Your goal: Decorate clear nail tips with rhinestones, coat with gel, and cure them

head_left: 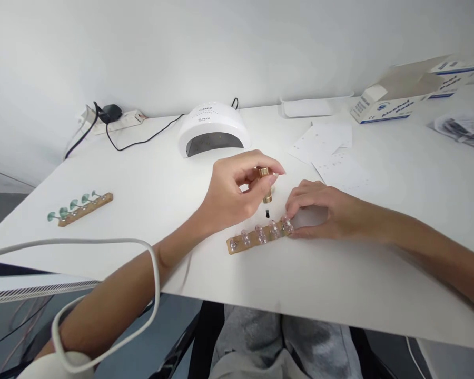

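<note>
My left hand (240, 184) pinches a gold-capped nail polish brush (267, 199) between thumb and fingers. Its dark bristle tip points down, just above a wooden nail tip stand (255, 242). Several pinkish, see-through false nails (260, 234) with shiny decoration stand in a row along that strip. The thumb and fingers of my right hand (316, 208) close around the strip's right end, at the last nail. Whether they press on that nail or on the wood beneath it, I cannot tell.
A second wooden stand (87, 209) with green false nails lies at the left. Behind my hands stands a white nail lamp (213, 129). Papers (324, 145), an open alcohol pads box (395, 97) and a power strip (122, 122) lie farther back. A white cable (157, 284) crosses my left arm.
</note>
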Motion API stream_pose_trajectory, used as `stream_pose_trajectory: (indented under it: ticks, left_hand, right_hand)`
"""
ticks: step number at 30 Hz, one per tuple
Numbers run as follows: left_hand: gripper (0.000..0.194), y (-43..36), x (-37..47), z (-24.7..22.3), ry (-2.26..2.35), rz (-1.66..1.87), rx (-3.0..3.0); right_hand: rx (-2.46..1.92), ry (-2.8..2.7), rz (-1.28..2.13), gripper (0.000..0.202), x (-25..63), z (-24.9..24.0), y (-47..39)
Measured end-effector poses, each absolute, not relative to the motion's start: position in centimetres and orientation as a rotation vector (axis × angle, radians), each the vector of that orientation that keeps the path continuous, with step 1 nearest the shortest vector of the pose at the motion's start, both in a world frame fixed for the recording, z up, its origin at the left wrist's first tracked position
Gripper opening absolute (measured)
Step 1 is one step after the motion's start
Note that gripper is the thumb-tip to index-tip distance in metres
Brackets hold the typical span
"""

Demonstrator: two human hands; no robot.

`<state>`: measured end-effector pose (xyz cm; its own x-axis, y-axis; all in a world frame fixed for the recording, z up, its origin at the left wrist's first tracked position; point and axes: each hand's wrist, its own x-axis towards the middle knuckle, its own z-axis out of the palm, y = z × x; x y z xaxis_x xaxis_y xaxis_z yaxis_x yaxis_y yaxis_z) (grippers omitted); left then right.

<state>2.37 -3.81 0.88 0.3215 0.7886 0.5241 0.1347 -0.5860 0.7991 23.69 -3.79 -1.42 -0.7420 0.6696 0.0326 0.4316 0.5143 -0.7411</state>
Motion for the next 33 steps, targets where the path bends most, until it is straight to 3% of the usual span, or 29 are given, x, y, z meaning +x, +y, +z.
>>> stream_pose_trajectory:
  ticks: [10, 23, 33]
  left_hand:
    - [0.012, -5.1, 3.0, 1.2, 0.713, 1.121, 1.935]
    - [0.009, -4.3, 2.4, 1.6, 0.770, 1.252, 1.889]
    - [0.023, -2.5, 1.0, 2.0, 0.648, 0.856, 1.649]
  right_hand:
    - [-0.983, -2.414, 1.124, 0.021, 23.7, -1.5, -3.8]
    - [-0.922, -2.423, 1.061, 0.020, 23.6, -1.4, -3.8]
    - [-0.910, -2.435, 1.068, 0.021, 23.8, -1.6, -3.7]
